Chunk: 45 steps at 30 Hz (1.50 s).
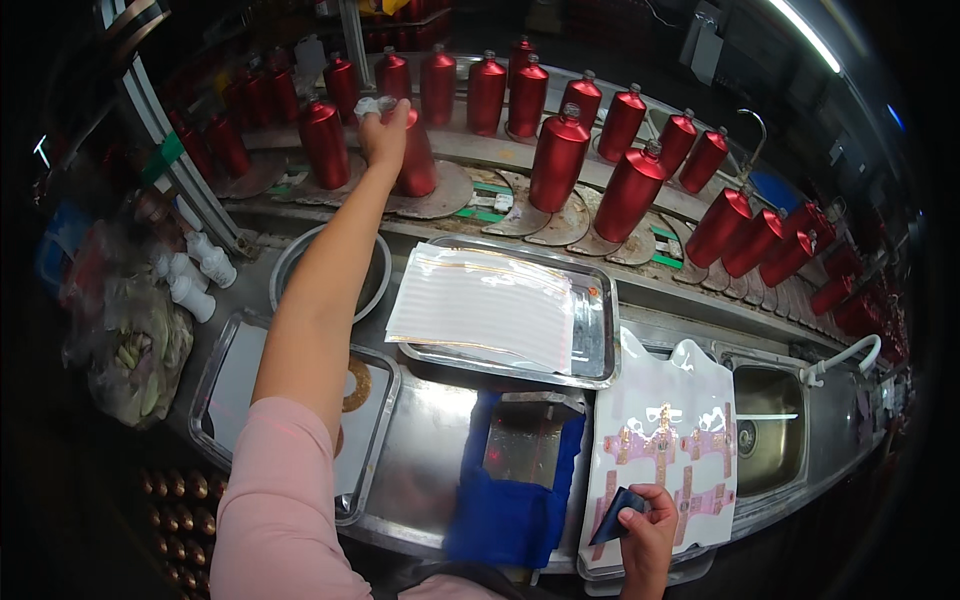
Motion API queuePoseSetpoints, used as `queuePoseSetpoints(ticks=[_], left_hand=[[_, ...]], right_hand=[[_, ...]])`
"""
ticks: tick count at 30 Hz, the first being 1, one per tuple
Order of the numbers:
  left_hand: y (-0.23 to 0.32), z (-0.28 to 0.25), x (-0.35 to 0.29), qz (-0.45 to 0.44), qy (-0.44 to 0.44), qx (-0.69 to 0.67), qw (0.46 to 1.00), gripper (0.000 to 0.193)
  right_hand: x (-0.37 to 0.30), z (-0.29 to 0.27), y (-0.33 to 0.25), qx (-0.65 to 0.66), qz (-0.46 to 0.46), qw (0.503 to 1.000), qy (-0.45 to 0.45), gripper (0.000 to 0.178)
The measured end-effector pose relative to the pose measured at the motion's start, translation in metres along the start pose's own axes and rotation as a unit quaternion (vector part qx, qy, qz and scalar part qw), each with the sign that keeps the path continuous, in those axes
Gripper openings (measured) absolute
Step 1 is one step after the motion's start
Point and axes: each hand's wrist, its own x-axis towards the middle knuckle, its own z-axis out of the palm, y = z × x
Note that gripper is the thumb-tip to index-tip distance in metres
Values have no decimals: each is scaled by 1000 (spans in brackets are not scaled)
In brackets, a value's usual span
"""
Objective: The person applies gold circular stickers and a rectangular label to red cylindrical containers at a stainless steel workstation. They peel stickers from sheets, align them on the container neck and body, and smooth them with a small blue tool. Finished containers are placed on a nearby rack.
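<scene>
My left hand (385, 138) reaches far out with its fingers closed round the top of a red bottle (417, 165). That bottle stands upright on a conveyor of curved plates (430, 203); a pale, clear bit shows at my fingertips, too small to name. Low on the right, my right hand (652, 525) pinches a dark blue flat piece (618, 515) with a pointed corner. It is held over a glossy sheet of pink and gold decals (655, 440). A stack of white, lined sheets (485, 305) lies on a metal tray (597, 345) between my hands.
More red bottles (628, 195) line the conveyor and the belt behind it. Left of my arm are a metal bowl (375, 290), a second tray (385, 440) and white plastic bottles (190, 290). A blue cloth (510, 520) hangs over the front; a sink (770, 420) is at right.
</scene>
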Motion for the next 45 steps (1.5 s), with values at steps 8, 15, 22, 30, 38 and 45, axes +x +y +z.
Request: queuePoseSetpoints(ticks=[8,15,22,30,38,45], left_hand=[[42,-121,-9,-429,-92,-379,814,40],[73,-237,-63,-538,-133,-493,670,40],[116,-303,-89,-553,-158,-501,647,35],[183,-290,-106,-404,-295,-300,812,28],[187,-259,-114,-315,-559,-301,706,55],[196,-283,-153,-303,-421,-239,821,89]], right_hand=[[-19,48,-1,32,55,998,-24,38],[-18,115,-29,25,96,992,-74,28],[-12,187,-66,-120,117,977,-130,17],[6,248,-76,-316,-15,915,-253,22],[72,299,-47,-466,-196,785,-358,101],[70,301,-21,-364,-132,822,-418,100]])
